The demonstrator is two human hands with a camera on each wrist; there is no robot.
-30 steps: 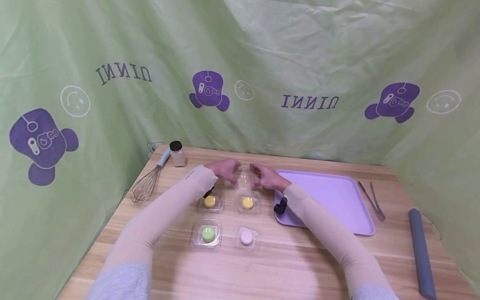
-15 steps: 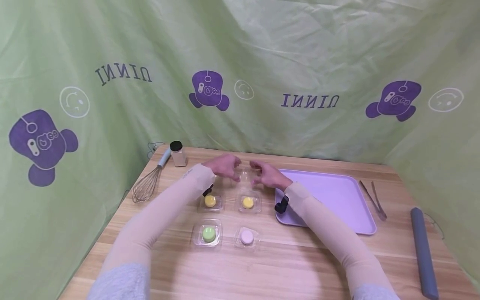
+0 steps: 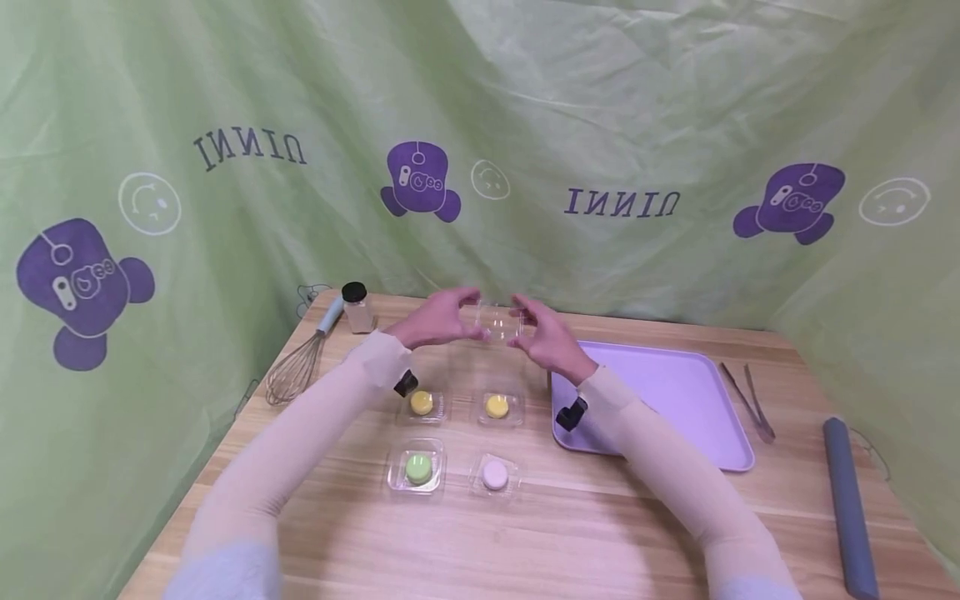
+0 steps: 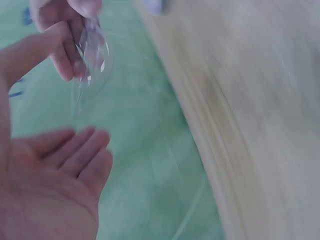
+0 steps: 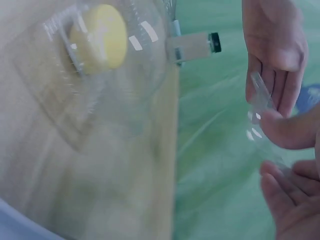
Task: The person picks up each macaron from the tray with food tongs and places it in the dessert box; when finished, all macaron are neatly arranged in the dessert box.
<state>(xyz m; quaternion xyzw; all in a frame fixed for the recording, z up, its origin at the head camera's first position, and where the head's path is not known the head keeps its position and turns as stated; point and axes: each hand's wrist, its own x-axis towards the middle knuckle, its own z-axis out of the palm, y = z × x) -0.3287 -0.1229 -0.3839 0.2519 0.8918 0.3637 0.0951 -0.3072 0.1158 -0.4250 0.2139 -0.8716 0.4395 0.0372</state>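
A clear plastic lid [image 3: 498, 321] is held up over the far part of the table. My left hand [image 3: 442, 317] grips its left side, and my right hand [image 3: 551, 335] its right side. In the right wrist view the see-through lid [image 5: 257, 125] lies between both hands' thumbs and fingers; its outline is faint. Nearer stand clear plastic boxes with macarons: a yellow macaron [image 3: 422, 403] at left, another yellow macaron [image 3: 497, 406] beside it, a green macaron [image 3: 418, 468] and a pink macaron [image 3: 495, 474] in front.
A lilac tray [image 3: 652, 400] lies right of the boxes, with tongs [image 3: 750, 402] beyond it. At far right is a grey-blue roll [image 3: 850, 507]. A whisk [image 3: 300, 363] and a black-capped jar [image 3: 357, 308] stay at back left. Green cloth [image 3: 480, 233] hangs behind the table.
Both hands have risen and moved away from the boxes, bringing the clear lid with them. The macaron boxes and the tray have stayed put.
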